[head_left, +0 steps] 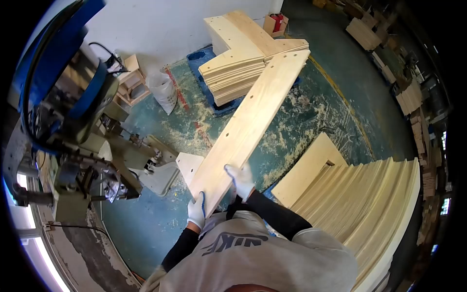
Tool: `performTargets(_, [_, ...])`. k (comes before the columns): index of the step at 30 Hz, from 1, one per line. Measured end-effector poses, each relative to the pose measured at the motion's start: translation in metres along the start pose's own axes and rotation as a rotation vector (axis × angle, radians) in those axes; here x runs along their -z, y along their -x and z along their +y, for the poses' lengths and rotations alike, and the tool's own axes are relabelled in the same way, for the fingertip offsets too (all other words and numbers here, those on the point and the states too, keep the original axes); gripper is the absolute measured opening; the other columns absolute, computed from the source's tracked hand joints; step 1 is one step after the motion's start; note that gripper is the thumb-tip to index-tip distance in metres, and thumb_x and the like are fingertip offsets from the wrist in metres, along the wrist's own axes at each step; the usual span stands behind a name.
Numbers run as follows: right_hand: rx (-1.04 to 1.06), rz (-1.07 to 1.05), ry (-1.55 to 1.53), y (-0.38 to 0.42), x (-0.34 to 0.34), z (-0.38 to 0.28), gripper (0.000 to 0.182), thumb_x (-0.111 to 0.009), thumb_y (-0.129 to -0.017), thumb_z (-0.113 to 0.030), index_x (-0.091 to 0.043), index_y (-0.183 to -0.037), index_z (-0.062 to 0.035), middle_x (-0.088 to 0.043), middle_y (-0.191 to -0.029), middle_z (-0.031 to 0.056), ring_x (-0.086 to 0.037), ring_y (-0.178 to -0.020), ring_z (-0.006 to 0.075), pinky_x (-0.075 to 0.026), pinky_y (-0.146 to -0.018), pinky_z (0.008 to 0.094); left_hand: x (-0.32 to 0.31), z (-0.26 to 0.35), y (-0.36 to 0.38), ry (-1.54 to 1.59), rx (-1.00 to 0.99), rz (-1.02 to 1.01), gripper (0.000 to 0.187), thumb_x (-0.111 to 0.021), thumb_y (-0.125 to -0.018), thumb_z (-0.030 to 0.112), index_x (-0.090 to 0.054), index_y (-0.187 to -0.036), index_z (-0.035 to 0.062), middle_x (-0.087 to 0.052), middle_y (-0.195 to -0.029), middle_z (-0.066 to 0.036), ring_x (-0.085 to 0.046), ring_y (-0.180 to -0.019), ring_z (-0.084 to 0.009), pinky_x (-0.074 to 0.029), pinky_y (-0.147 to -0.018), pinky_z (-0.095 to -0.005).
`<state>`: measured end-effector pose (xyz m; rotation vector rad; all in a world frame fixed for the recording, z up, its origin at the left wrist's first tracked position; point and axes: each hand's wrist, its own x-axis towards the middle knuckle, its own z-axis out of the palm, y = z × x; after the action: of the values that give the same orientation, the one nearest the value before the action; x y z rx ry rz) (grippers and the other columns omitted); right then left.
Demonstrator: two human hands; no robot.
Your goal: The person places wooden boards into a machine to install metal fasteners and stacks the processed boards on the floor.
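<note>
A long pale wooden board (243, 119) with several drilled holes reaches from my waist up toward the stack across the floor. Its near end has a shorter angled arm (189, 165) jutting out to the left. My left hand (197, 210), in a white glove, grips the near end by its left edge, thumb on the top face. Farther up, my gloved right hand (240, 181) is closed on the right edge, also with the thumb on top. The fingers under the board are hidden.
A stack of angled wooden boards (233, 78) sits on a blue pallet (197, 59) ahead. To my right stands a big row of wooden panels (360, 204). A blue and grey machine (73, 165) is on the left, beside a white sack (162, 91). Sawdust covers the green floor.
</note>
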<state>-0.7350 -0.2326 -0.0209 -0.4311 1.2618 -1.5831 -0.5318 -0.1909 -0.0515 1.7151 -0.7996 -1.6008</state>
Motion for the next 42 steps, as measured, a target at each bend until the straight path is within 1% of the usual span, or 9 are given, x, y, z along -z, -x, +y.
performTargets(5, [0.049,-0.015,-0.035,-0.11,0.05,-0.069,0.038,-0.068,-0.085,0.001,-0.054,-0.12,0.0025,-0.067,-0.11,0.0105,-0.067,-0.097,0.0183,-0.054,-0.087,0.0317,-0.036,0.039,-0.087,-0.333,-0.165,-0.097,0.028,-0.069,-0.093,0.026,-0.065,-0.098,-0.0009,-0.063,-0.078,-0.002,-0.058,-0.071,-0.0133,-0.05,-0.068,-0.0319])
performTargets(13, [-0.073,-0.355,-0.024,-0.315,0.046,-0.193,0.043,-0.066,-0.087,0.0,-0.054,-0.129,0.0028,-0.067,-0.116,0.01,-0.065,-0.102,0.0154,-0.053,-0.089,0.0297,-0.226,0.257,-0.279,-0.866,-1.111,0.066,0.054,-0.075,-0.085,0.02,-0.054,-0.128,-0.0037,-0.061,-0.121,-0.016,-0.062,-0.105,-0.0298,-0.049,-0.093,-0.0336])
performTargets(19, [-0.078,-0.424,-0.003,-0.496,0.055,-0.256,0.045,-0.065,-0.09,-0.004,-0.053,-0.132,0.0036,-0.066,-0.119,0.0085,-0.063,-0.103,0.0132,-0.052,-0.088,0.0282,-0.363,0.364,-0.394,0.182,-0.357,-0.441,0.046,-0.071,-0.091,0.013,-0.053,-0.129,-0.005,-0.067,-0.116,-0.012,-0.063,-0.098,-0.016,-0.05,-0.088,-0.0292])
performTargets(25, [0.072,0.035,0.671,-0.637,0.081,-0.213,0.04,-0.06,-0.094,-0.008,-0.054,-0.131,0.0061,-0.065,-0.123,0.0115,-0.061,-0.109,0.0159,-0.048,-0.093,0.0286,-0.44,0.367,-0.473,0.015,-0.398,-0.1,0.047,-0.069,-0.088,0.005,-0.053,-0.131,-0.004,-0.067,-0.115,-0.008,-0.063,-0.096,-0.0134,-0.05,-0.084,-0.0264])
performTargets(32, [-0.025,-0.024,0.592,-0.837,0.118,-0.175,0.049,-0.065,-0.091,-0.019,-0.055,-0.133,0.0039,-0.062,-0.13,0.0213,-0.059,-0.124,0.029,-0.045,-0.102,0.0339,-0.547,0.394,-0.606,-0.046,-0.334,0.106,0.049,-0.071,-0.086,0.01,-0.055,-0.13,-0.0026,-0.07,-0.109,-0.008,-0.064,-0.095,-0.0151,-0.05,-0.084,-0.0269])
performTargets(35, [0.021,-0.051,0.485,-0.925,0.124,-0.172,0.048,-0.065,-0.092,-0.019,-0.054,-0.133,0.0048,-0.061,-0.133,0.021,-0.058,-0.126,0.0288,-0.044,-0.104,0.0332,-0.592,0.417,-0.658,-0.079,-0.352,0.163,0.049,-0.071,-0.086,0.011,-0.055,-0.13,-0.0023,-0.07,-0.109,-0.009,-0.065,-0.096,-0.0161,-0.05,-0.085,-0.028])
performTargets(36, [0.059,-0.062,0.428,-0.952,0.12,-0.174,0.04,-0.059,-0.096,-0.009,-0.052,-0.132,0.0088,-0.064,-0.126,0.0126,-0.059,-0.116,0.0147,-0.045,-0.098,0.0268,-0.606,0.439,-0.676,-0.123,-0.33,0.163,0.049,-0.071,-0.087,0.011,-0.054,-0.131,-0.0024,-0.069,-0.11,-0.009,-0.065,-0.097,-0.0161,-0.05,-0.085,-0.0284])
performTargets(38, [0.062,-0.101,0.572,-1.005,0.118,-0.178,0.042,-0.059,-0.097,-0.014,-0.053,-0.133,0.0063,-0.064,-0.126,0.0151,-0.06,-0.116,0.0198,-0.045,-0.099,0.0299,-0.628,0.452,-0.725,-0.076,-0.373,0.152,0.051,-0.071,-0.087,0.011,-0.052,-0.132,-0.0027,-0.068,-0.114,-0.012,-0.063,-0.101,-0.0144,-0.049,-0.088,-0.0285])
performTargets(42, [0.088,-0.173,1.255,-1.051,0.122,-0.19,0.061,-0.064,-0.091,-0.033,-0.047,-0.142,-0.0044,-0.048,-0.14,0.023,-0.045,-0.127,0.0422,-0.037,-0.108,0.0474,-0.646,0.476,-0.787,-0.898,-0.212,0.285,0.088,-0.07,-0.081,0.049,-0.041,-0.143,-0.0066,-0.049,-0.143,-0.025,-0.047,-0.133,-0.0393,-0.038,-0.111,-0.0405])
